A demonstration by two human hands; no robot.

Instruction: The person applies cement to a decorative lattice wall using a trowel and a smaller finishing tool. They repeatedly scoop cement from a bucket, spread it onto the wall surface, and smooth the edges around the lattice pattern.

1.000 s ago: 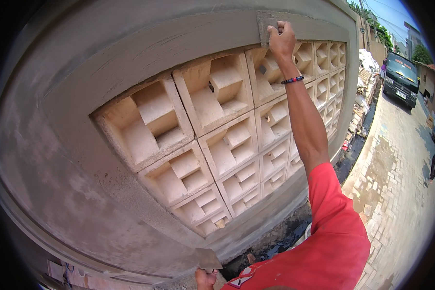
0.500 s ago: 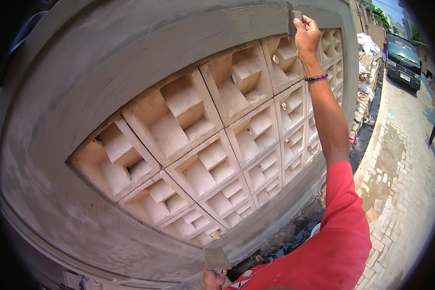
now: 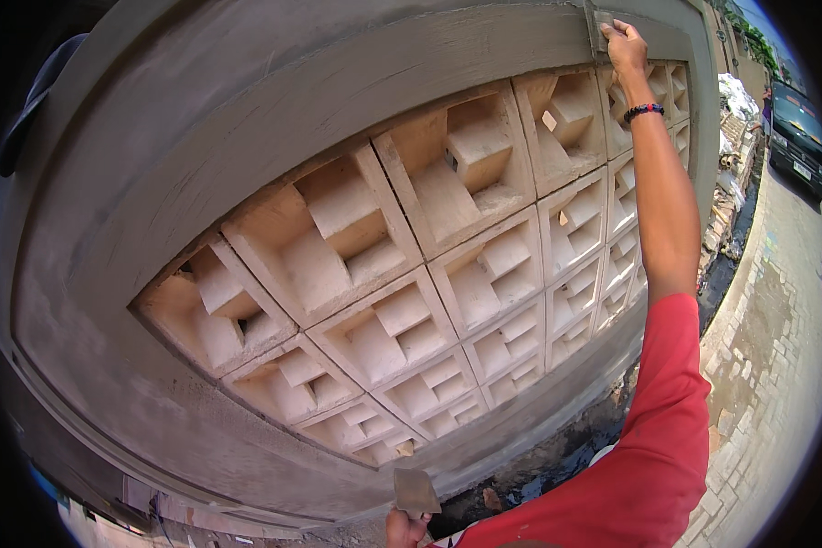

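My right hand point(image 3: 627, 53), with a dark beaded bracelet point(image 3: 644, 111) at the wrist, reaches up along the wall. It grips a small flat grey scraper point(image 3: 602, 20), its edge against the damp-looking cement band point(image 3: 411, 66) above the vent blocks. Down at the lower edge, my left hand point(image 3: 405, 528) is closed on a flat, squarish metal blade point(image 3: 416, 490), held in front of the wall's lower border. Its handle is hidden in my fingers. Between the hands spreads a grid of pale, stepped vent blocks point(image 3: 397, 321), set in the grey plaster.
A dark gutter point(image 3: 539, 477) runs along the wall's foot. Beyond my red sleeve lies a paved lane point(image 3: 749, 429), with a dark vehicle point(image 3: 799, 137) parked farther up. Rubble and white sacks point(image 3: 738, 105) line the lane's edge.
My right hand and its scraper appear farther right along the cement band. The whole view has also shifted, moving the vehicle toward the right rim. My left hand keeps its blade low down.
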